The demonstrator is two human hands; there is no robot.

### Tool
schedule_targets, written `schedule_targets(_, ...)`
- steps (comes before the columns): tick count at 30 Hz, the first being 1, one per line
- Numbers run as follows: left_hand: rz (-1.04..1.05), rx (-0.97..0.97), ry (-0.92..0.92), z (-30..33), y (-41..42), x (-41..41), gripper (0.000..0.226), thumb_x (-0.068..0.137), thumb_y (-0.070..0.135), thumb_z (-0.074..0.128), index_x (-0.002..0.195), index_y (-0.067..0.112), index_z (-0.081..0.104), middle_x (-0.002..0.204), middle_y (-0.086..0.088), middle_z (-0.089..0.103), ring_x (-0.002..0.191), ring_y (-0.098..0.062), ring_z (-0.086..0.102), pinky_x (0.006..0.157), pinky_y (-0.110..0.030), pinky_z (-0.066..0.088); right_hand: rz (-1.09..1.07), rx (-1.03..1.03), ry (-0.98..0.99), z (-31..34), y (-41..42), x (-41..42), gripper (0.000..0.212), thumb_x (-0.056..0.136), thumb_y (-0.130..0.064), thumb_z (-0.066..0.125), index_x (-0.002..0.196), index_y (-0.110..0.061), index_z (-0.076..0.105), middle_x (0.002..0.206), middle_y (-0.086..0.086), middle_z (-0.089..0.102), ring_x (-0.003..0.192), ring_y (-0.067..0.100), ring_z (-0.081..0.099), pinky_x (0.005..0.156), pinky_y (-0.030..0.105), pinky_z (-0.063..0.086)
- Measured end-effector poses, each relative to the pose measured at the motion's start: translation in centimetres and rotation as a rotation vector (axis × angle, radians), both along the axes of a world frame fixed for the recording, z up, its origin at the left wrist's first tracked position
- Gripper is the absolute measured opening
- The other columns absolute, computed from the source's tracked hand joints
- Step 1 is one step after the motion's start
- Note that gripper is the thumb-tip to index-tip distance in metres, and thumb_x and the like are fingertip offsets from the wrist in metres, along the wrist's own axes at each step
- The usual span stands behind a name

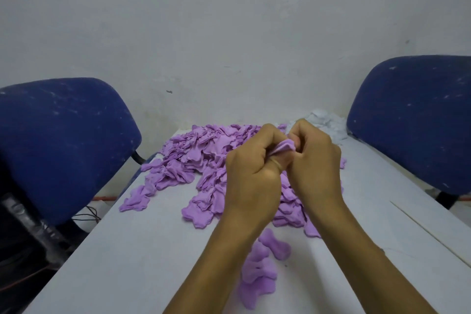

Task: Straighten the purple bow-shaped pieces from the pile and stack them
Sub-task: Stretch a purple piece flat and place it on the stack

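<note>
Presently, head view: one purple bow-shaped piece (285, 147) is held up above the desk (122, 250), pinched between both hands. The left hand (251, 173) is curled round its near, lower end; the right hand (313, 160) is curled round its far, upper end, thumb and fingers (297, 146) closed tight on the cloth. Only a small folded lobe of the piece is seen between the knuckles; the rest is hidden.

Step judged in hand: the piece is being pulled flat. To do it well, the two ends should be drawn apart evenly, with the pinch kept near the lobes so that the narrow waist is not twisted; soft fabric of this kind is likely to curl back, so a smoothing pass with the thumbs may be needed before it is laid down.

The loose pile (204, 160) is spread over the far half of the desk, under and beyond the hands, many pieces crumpled and overlapping. A small stack (257, 270) is seen near the front, between the forearms, rather loosely aligned; the flattened piece is judged to belong on top of it, lobes matched.

No container is seen; everything lies directly on the desk. A heap of white pieces (326, 120) sits at the far right corner. Two blue chairs (63, 145) flank the desk.
</note>
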State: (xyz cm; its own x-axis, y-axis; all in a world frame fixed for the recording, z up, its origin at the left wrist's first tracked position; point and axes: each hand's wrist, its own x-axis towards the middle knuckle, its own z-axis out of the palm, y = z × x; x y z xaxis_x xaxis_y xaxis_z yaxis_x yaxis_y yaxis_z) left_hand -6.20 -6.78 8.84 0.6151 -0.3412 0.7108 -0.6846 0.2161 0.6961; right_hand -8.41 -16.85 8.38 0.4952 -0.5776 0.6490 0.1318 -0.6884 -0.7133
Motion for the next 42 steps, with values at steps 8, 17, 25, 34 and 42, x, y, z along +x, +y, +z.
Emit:
schedule_targets(8,-0.092,0.146,-0.01,1.4,2.4,2.8,0.022,0.087,0.029,0.069,0.109,0.024,0.067,0.099,0.002,0.065,0.09,-0.01,0.063,0.071,-0.027,0.055,0.328,0.122,0.03,1.5,-0.6,-1.8,0.036,0.079,-0.016,0.075,0.065,-0.017,0.042,0.058,0.001,0.042,0.057,0.01,0.031,0.052,0.03,0.029)
schedule_targets(17,-0.008,-0.053,0.237,1.3,3.1,4.0,0.012,0.077,0.0,0.076,0.077,0.012,0.076,0.065,-0.009,0.069,0.054,-0.018,0.059,0.054,-0.031,0.053,0.86,0.314,0.243,1.3,-1.3,-2.5,0.042,0.086,-0.002,0.072,0.112,-0.025,0.048,0.108,0.011,0.064,0.09,0.016,0.07,0.072,0.026,0.058)
schedule_targets(25,-0.107,0.055,0.402,1.7,3.3,4.2,0.027,0.082,-0.007,0.059,0.094,0.013,0.072,0.059,-0.002,0.058,0.057,-0.021,0.05,0.052,-0.029,0.043,0.294,-0.529,-0.168,0.5,0.0,-0.6,0.034,0.075,-0.012,0.084,0.107,-0.011,0.075,0.093,0.005,0.066,0.08,0.007,0.06,0.071,0.013,0.049)
schedule_targets(34,-0.157,-0.118,0.746,2.0,4.3,5.1,0.027,0.077,-0.007,0.069,0.064,0.016,0.075,0.064,-0.005,0.067,0.043,-0.012,0.049,0.041,-0.019,0.044,0.546,-0.304,0.088,0.5,0.4,-0.4,0.023,0.083,-0.042,0.072,0.078,-0.02,0.067,0.076,-0.006,0.058,0.072,0.011,0.053,0.066,0.022,0.042)
schedule_targets(42,-0.205,-0.004,0.692,1.1,4.5,6.2,0.024,0.09,0.006,0.058,0.087,0.016,0.079,0.067,0.0,0.061,0.051,-0.01,0.049,0.046,-0.02,0.044,1.274,0.54,0.34,0.7,-0.8,-1.3,0.019,0.082,-0.026,0.064,0.087,-0.008,0.065,0.066,0.003,0.052,0.056,0.013,0.043,0.054,0.029,0.024)
